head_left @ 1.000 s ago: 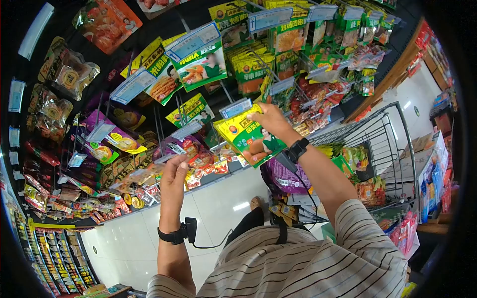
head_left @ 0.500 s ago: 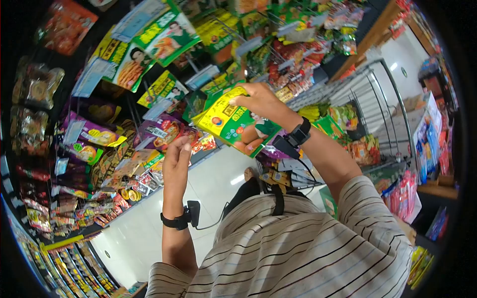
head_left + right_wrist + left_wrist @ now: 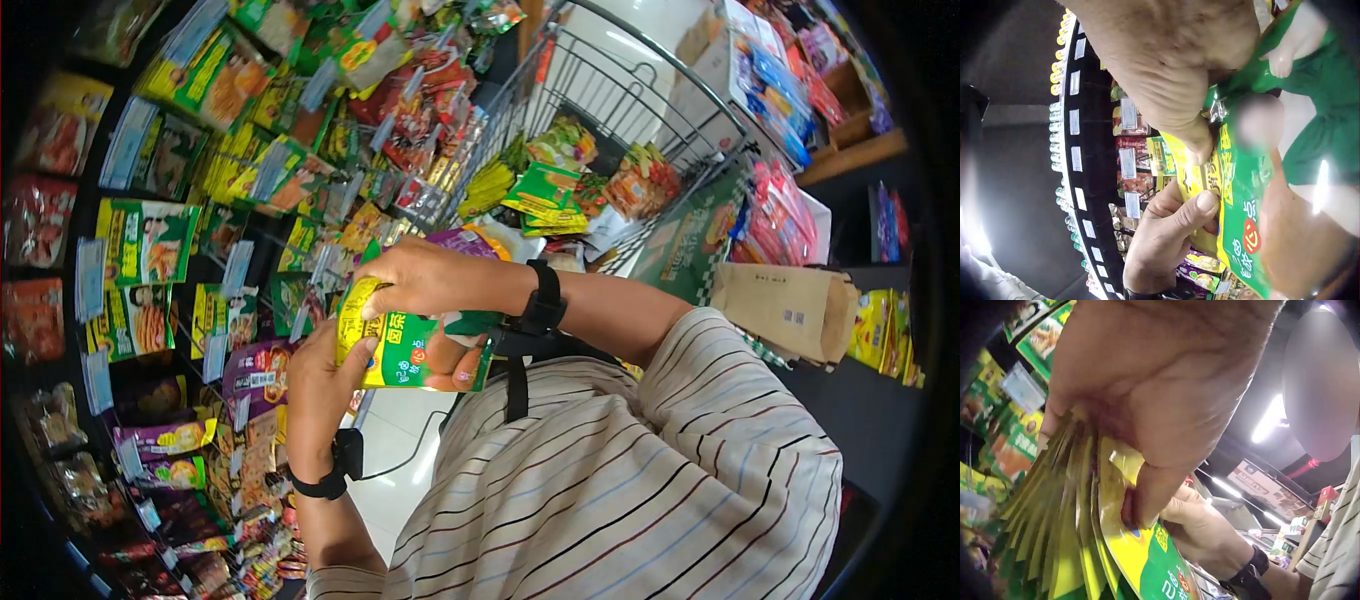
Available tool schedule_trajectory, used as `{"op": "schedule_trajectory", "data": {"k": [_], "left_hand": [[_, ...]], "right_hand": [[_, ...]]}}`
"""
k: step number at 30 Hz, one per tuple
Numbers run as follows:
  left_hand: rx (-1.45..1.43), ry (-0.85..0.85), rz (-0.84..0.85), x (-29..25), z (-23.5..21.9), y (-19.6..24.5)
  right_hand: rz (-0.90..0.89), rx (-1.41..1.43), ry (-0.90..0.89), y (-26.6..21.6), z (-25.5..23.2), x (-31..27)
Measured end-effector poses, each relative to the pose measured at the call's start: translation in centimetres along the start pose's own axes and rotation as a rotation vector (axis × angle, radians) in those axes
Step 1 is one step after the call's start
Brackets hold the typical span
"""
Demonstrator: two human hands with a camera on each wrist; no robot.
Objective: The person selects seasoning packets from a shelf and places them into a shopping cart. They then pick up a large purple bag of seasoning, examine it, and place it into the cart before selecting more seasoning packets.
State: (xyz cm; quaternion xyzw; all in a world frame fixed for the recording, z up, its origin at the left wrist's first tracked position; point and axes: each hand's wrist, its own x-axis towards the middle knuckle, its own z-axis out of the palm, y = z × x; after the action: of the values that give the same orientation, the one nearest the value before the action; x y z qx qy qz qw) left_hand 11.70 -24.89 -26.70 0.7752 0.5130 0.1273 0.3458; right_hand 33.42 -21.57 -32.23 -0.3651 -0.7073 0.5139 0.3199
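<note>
Both hands hold a thick stack of green and yellow food packets [image 3: 415, 350] at chest height. My right hand [image 3: 445, 280] grips its top edge, thumb on the front face. At the near left corner my left hand [image 3: 325, 375] pinches the stack, thumb on the front. In the left wrist view, the packets [image 3: 1066, 531] fan out below the left hand [image 3: 1160, 381], and the right hand [image 3: 1210, 531] is behind. The right wrist view shows the left thumb and the right thumb both on the yellow band of the front packet [image 3: 1254, 206].
A wire shopping cart [image 3: 590, 60] with several packaged foods [image 3: 550, 195] stands beyond the right forearm. Hanging packets [image 3: 145, 240] and price tags fill the rack on the left. Brown paper bags [image 3: 785, 305] and a box of pink packets [image 3: 785, 215] are at the right.
The left hand, empty before, has come up and taken hold of the packets' left end. The view has turned toward the cart, and the packets are now closer to the body.
</note>
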Motion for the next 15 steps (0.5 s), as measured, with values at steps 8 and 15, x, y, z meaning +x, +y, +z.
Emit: {"op": "schedule_trajectory", "data": {"k": [8, 15], "left_hand": [[-0.203, -0.260, -0.042, 7.0, 5.3, 3.4], [-0.110, -0.366, 0.222, 14.6, 11.2, 6.3]], "right_hand": [[0.062, -0.038, 0.229, 3.8, -5.9, -6.2], [0.136, -0.081, 0.366, 8.1, -12.0, -10.9]]}}
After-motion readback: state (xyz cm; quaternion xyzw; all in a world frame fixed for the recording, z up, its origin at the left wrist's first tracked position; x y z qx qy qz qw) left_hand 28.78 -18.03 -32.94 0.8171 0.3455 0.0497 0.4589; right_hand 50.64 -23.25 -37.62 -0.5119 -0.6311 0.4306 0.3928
